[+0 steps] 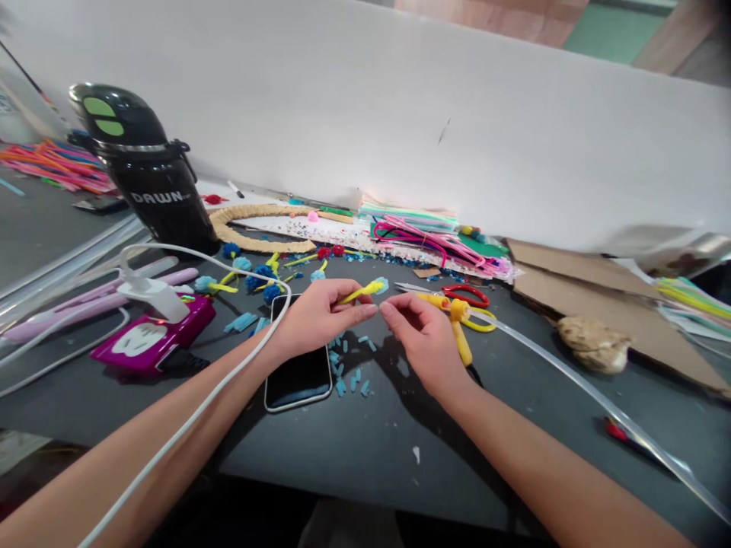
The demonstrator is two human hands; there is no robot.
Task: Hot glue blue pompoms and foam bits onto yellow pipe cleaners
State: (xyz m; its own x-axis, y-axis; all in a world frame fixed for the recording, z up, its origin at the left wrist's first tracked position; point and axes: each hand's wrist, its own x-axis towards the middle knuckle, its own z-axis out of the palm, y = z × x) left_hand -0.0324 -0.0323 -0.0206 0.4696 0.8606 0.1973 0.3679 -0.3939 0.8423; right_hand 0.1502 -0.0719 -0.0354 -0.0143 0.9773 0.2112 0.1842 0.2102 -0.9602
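My left hand (328, 316) is closed in a pinch on a yellow pipe-cleaner stem (365, 291), which has a light blue fuzzy tip. Close to its thumb, my right hand (419, 331) has its thumb and fingertips pressed together; whatever they hold is too small or hidden. Short light blue pipe-cleaner pieces (341, 373) lie scattered below the hands. Under my left wrist rests a phone (300, 384) with a dark screen. Beside my right hand is a yellow glue gun (461, 342) with a long clear stick, and scissors (465, 295) lie just beyond it.
A black bottle (157, 183) stands at the left behind a magenta power adapter (154, 335). A white cable (228, 373) crosses over my left forearm. Blue and yellow pipe-cleaner flowers (263, 278) and a tan ring (228, 228) lie behind. Cardboard (571, 304) sits at right.
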